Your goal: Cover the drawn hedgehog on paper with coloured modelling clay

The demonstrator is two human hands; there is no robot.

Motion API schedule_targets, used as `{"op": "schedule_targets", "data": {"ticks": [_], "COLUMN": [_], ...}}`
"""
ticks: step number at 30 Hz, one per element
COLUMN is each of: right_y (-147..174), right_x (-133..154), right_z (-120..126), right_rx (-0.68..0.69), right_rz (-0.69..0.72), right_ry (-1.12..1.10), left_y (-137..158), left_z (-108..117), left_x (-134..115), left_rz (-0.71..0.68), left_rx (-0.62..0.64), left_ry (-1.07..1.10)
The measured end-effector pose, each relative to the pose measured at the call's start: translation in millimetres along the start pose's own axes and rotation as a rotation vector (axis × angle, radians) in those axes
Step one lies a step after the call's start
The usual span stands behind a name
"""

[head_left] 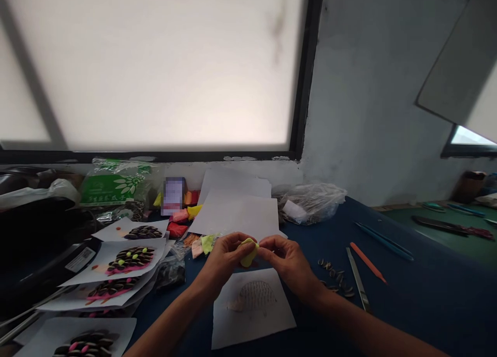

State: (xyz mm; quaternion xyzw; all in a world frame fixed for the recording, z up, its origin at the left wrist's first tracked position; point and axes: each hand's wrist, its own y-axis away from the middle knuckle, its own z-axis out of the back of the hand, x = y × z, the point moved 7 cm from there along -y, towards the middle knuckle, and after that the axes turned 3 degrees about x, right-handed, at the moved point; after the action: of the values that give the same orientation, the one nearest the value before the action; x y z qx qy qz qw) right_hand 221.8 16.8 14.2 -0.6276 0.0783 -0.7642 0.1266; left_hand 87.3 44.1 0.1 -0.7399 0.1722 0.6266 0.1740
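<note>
A flattened lump of yellow-green modelling clay (pixel 249 254) is held up in front of me. My left hand (pixel 226 254) grips it between thumb and fingers. The fingertips of my right hand (pixel 288 259) are pinched together at the clay's right edge. Below both hands lies a sheet of white paper (pixel 254 328) bearing a faint sketch of a hedgehog-like animal (pixel 258 296). Several dark striped seeds (pixel 337 278) are scattered on the blue tabletop (pixel 310 326) right of the sheet.
Sheets with seed-and-clay animals (pixel 132 258) are stacked at left. Coloured clay packets (pixel 178 229), a green seed bag (pixel 111 183), blank paper (pixel 236 214) and a plastic bag (pixel 314 201) sit along the back. A knife-like tool (pixel 357 279), orange stick (pixel 368 262) and blue tweezers (pixel 384 241) lie right.
</note>
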Motion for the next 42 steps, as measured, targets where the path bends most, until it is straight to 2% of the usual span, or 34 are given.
{"op": "schedule_targets", "data": {"ticks": [4, 11, 15, 21, 29, 38, 42], "right_y": [-0.2, 2.2, 3.2, 2.9, 3.6, 2.8, 2.3], "right_x": [0.3, 5.4, 10.8, 12.5, 12.7, 11.7, 8.6], "right_z": [-1.0, -1.1, -3.2, -3.0, -9.5, -8.0, -5.0], "right_rx": [0.017, 0.028, 0.055, 0.055, 0.137, 0.131, 0.093], "right_rz": [0.003, -0.006, 0.04, 0.039, 0.016, 0.008, 0.008], "right_ry": [0.003, -0.005, -0.002, 0.027, -0.013, 0.031, 0.027], "left_y": [1.9, -0.9, -1.9, -3.8, -2.6, -2.8, -1.2], "left_z": [-3.0, -1.4, -0.6, 9.0, 5.2, 5.7, 1.9], "left_x": [-2.8, -1.4, 0.8, 1.7, 3.5, 2.6, 3.2], "left_rz": [-0.01, 0.018, 0.021, 0.003, 0.026, 0.035, 0.07], "left_rx": [0.047, 0.054, 0.091, -0.002, 0.016, 0.03, 0.087], "left_ry": [-0.021, -0.027, -0.04, 0.011, -0.018, -0.03, 0.007]}}
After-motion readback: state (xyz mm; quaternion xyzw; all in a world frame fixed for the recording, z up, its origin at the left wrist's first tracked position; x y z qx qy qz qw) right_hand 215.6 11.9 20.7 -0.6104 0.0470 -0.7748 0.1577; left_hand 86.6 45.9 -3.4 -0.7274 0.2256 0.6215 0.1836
